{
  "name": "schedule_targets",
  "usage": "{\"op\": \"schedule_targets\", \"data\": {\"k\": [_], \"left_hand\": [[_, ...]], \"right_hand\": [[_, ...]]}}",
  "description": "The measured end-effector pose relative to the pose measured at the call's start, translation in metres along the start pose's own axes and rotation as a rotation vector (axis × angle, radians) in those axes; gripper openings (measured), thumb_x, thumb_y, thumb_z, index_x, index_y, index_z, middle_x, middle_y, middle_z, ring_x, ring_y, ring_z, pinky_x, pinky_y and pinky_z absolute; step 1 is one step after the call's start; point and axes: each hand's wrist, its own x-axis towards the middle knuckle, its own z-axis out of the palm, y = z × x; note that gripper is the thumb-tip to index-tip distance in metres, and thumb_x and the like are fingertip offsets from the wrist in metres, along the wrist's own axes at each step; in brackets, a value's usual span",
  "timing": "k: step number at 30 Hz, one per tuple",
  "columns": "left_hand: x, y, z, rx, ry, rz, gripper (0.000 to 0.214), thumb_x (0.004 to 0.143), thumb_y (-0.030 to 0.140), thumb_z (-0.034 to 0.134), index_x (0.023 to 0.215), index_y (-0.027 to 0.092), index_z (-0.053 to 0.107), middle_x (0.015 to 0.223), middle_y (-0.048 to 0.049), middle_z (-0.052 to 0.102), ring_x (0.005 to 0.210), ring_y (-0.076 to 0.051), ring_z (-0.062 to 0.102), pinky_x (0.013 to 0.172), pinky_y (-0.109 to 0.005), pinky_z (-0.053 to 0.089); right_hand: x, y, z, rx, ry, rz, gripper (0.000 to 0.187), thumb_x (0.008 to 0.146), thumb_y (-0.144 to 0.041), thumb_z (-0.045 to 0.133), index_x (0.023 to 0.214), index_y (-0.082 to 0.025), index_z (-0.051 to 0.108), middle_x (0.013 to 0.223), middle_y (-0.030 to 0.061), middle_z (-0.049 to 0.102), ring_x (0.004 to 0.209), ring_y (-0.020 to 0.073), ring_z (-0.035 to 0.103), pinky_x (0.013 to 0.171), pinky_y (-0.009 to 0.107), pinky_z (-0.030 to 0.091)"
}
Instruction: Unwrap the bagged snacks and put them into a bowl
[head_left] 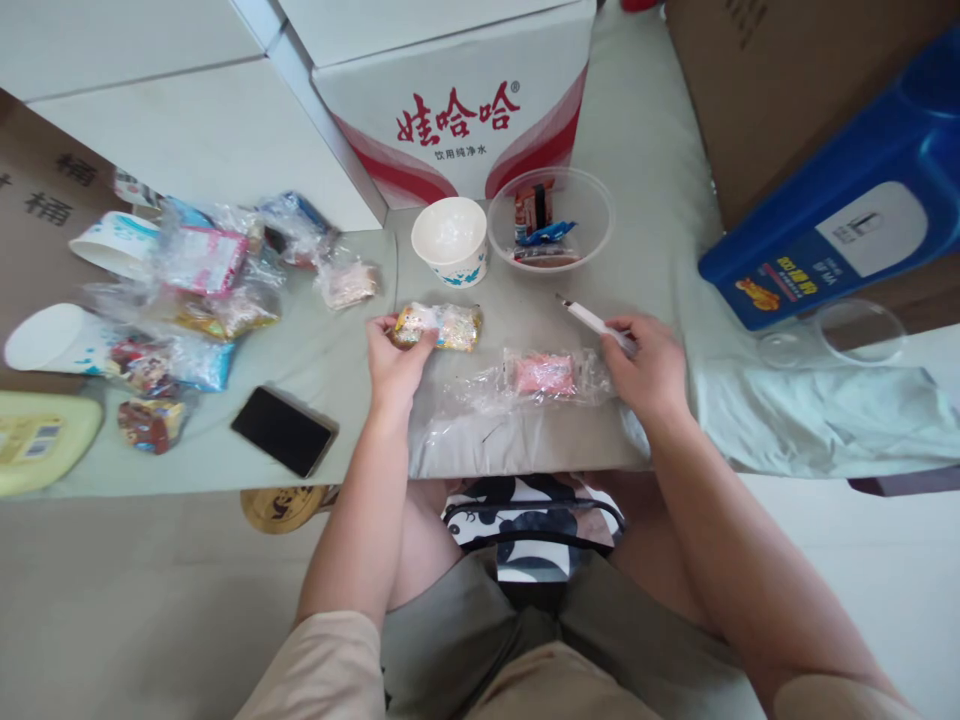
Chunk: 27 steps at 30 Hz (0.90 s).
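Observation:
My left hand point(399, 362) grips the left end of a small gold-and-clear packet point(450, 326) with colourful print, thumb on top. In my right hand point(651, 368) is a slim white pen-like tool point(586, 317), its thin dark tip pointing up and left; its exact kind I cannot make out. Between my hands, nearer the right one, a pink packet point(544, 375) lies on crinkled clear wrapping point(480, 396). A white paper cup point(450, 240) stands beyond the left hand. Beside it, a clear round bowl point(600, 215) contains several small wrapped packets point(541, 222).
Several packets point(202, 262) and two tipped paper cups point(56, 338) are heaped at the left. A phone point(285, 430) lies near the front edge. A white carton point(465, 110) blocks the back. A blue bottle point(840, 210) and clear cup point(862, 332) are at the right.

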Motion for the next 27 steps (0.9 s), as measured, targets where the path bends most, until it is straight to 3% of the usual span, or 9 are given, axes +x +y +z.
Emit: {"op": "schedule_targets", "data": {"k": [4,7,10,12,15,18,20,22,27], "left_hand": [[-0.005,0.007,-0.004,0.150,-0.027,0.145,0.061,0.075,0.027,0.080,0.129,0.023,0.054,0.145,-0.0137,0.059,0.139,-0.028,0.055,0.116,-0.043,0.045],[-0.006,0.014,-0.002,0.216,-0.117,0.231,0.059,0.075,0.029,0.081,0.129,0.022,0.059,0.138,-0.0126,0.064,0.131,-0.029,0.061,0.115,-0.045,0.046],[-0.011,0.021,0.001,0.233,-0.045,0.333,0.041,0.078,0.025,0.075,0.117,0.021,0.064,0.134,-0.0115,0.066,0.128,-0.027,0.061,0.113,-0.043,0.047],[-0.019,0.027,0.002,0.181,-0.014,0.400,0.025,0.084,0.025,0.067,0.109,0.021,0.065,0.120,-0.0091,0.070,0.119,-0.024,0.065,0.107,-0.040,0.051],[-0.035,0.036,0.004,0.064,-0.213,0.529,0.012,0.089,0.031,0.061,0.096,0.022,0.064,0.093,-0.0043,0.071,0.093,-0.020,0.068,0.089,-0.036,0.056],[-0.046,0.040,0.009,0.077,-0.527,0.625,0.019,0.084,0.036,0.068,0.097,0.022,0.066,0.096,-0.0055,0.072,0.091,-0.021,0.068,0.084,-0.037,0.056],[-0.048,0.040,0.013,0.149,-0.655,0.617,0.021,0.082,0.034,0.072,0.099,0.022,0.068,0.101,-0.0069,0.073,0.095,-0.022,0.068,0.085,-0.037,0.056],[-0.047,0.038,0.016,0.193,-0.692,0.577,0.012,0.085,0.028,0.068,0.094,0.022,0.069,0.097,-0.0064,0.073,0.089,-0.021,0.068,0.081,-0.036,0.055],[-0.045,0.034,0.019,-0.027,-0.604,0.284,0.006,0.089,0.027,0.061,0.088,0.022,0.065,0.068,0.0014,0.064,0.055,-0.013,0.057,0.055,-0.026,0.046]], "right_hand": [[-0.002,0.000,0.001,-0.097,0.011,-0.059,0.022,0.088,-0.025,0.055,0.098,-0.022,0.074,0.101,0.0117,0.074,0.102,0.0320,0.064,0.093,0.050,0.049],[-0.003,-0.007,0.000,-0.079,0.047,-0.082,0.022,0.088,-0.024,0.052,0.096,-0.023,0.072,0.100,0.0112,0.072,0.100,0.0313,0.065,0.091,0.049,0.051],[-0.005,-0.017,-0.003,-0.017,0.085,-0.130,0.018,0.087,-0.023,0.052,0.090,-0.025,0.070,0.094,0.0098,0.071,0.094,0.0289,0.067,0.088,0.046,0.053],[-0.008,-0.024,-0.004,0.053,0.077,-0.176,0.016,0.087,-0.022,0.051,0.086,-0.025,0.067,0.090,0.0086,0.071,0.090,0.0272,0.068,0.084,0.043,0.054],[-0.015,-0.031,-0.002,0.105,-0.034,-0.236,0.014,0.088,-0.023,0.052,0.084,-0.025,0.066,0.083,0.0071,0.072,0.084,0.0255,0.068,0.080,0.040,0.053],[-0.020,-0.033,0.003,0.099,-0.209,-0.303,0.016,0.088,-0.024,0.053,0.088,-0.025,0.069,0.080,0.0065,0.073,0.078,0.0244,0.068,0.076,0.038,0.052],[-0.021,-0.032,0.006,0.108,-0.313,-0.365,0.020,0.089,-0.023,0.052,0.091,-0.024,0.072,0.083,0.0064,0.076,0.077,0.0234,0.069,0.074,0.036,0.051],[-0.021,-0.032,0.008,0.106,-0.369,-0.412,0.023,0.091,-0.021,0.050,0.092,-0.024,0.073,0.088,0.0061,0.078,0.079,0.0225,0.071,0.075,0.035,0.050],[-0.023,-0.035,0.009,0.030,-0.245,-0.448,0.021,0.095,-0.022,0.053,0.092,-0.023,0.074,0.083,0.0058,0.076,0.077,0.0220,0.070,0.075,0.036,0.048]]}}
